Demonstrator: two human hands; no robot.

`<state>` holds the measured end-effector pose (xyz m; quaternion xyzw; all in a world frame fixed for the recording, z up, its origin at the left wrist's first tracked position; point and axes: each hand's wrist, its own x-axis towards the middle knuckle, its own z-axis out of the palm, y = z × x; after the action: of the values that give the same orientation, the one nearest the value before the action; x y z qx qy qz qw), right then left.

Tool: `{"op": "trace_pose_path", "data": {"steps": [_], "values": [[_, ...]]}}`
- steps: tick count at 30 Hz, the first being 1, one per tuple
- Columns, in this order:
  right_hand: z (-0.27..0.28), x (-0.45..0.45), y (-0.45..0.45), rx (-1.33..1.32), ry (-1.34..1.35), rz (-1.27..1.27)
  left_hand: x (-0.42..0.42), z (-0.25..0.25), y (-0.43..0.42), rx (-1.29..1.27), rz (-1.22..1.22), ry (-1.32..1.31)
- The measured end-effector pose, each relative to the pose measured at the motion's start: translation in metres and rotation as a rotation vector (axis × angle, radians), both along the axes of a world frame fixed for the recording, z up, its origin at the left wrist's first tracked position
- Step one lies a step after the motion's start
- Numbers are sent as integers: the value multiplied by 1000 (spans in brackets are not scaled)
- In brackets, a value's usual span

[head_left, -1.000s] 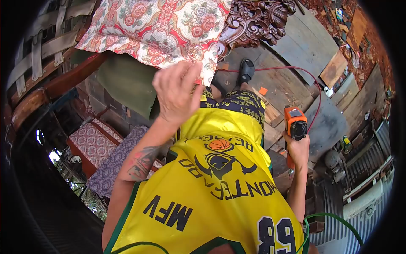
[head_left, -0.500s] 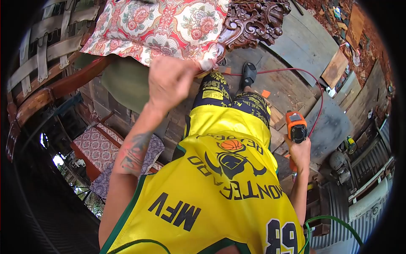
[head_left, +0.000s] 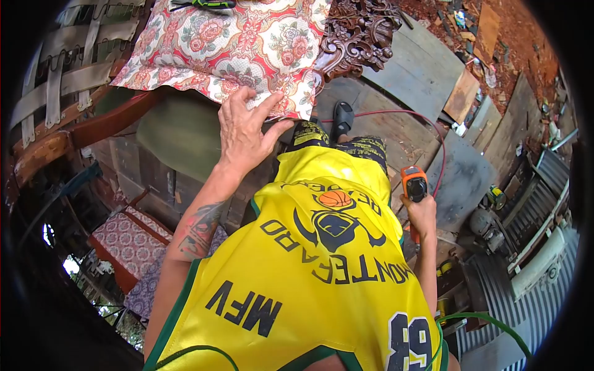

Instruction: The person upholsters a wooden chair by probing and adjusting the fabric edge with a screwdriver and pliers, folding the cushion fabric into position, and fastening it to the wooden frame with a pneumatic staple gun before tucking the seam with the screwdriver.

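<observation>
Floral upholstery fabric (head_left: pixel 247 46) in red, white and grey lies over a seat at the top of the view, its near edge loose. My left hand (head_left: pixel 244 136) is at that edge, fingers spread and fingertips touching the cloth near its right corner. In my right hand (head_left: pixel 423 215) is an orange air stapler (head_left: pixel 413 183) with a black cap, held upright beside my right hip, away from the fabric. Dark carved wood (head_left: pixel 359 37) adjoins the fabric on the right. The seat under the cloth is hidden.
A red hose (head_left: pixel 433 127) curves over the worn floor boards near my sandalled foot (head_left: pixel 343 117). On the left stands a wooden frame with webbing straps (head_left: pixel 55 86). A green-and-black tool (head_left: pixel 204 4) lies on the fabric. Corrugated metal sheets (head_left: pixel 513 309) are at the lower right.
My left hand has loosened from a closed grip near the fabric's corner to spread fingers, slightly lower. The corner now hangs flatter. The stapler stays beside my hip.
</observation>
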<state>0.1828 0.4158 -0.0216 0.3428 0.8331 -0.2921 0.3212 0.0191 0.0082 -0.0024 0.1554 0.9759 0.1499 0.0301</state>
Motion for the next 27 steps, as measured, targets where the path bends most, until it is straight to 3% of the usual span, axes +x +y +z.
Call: {"op": "trace_pose_path", "data": {"steps": [6,9,13,17,21,27], "values": [[-22,19,-8,26,-3,-13,-15,-12,20,-174,-23,244],[-28,26,-8,53,21,23,-8,-8,-6,-129,-73,244],[-27,9,-7,-13,-101,-22,12,13,-58,-137,81,269],[-62,-4,17,-30,-102,67,1,18,-55,-68,104,329],[-84,-42,51,-98,-178,179,-2,14,-29,-84,-37,130],[-94,-90,92,-102,-152,155,9,10,-23,-114,67,52]]}}
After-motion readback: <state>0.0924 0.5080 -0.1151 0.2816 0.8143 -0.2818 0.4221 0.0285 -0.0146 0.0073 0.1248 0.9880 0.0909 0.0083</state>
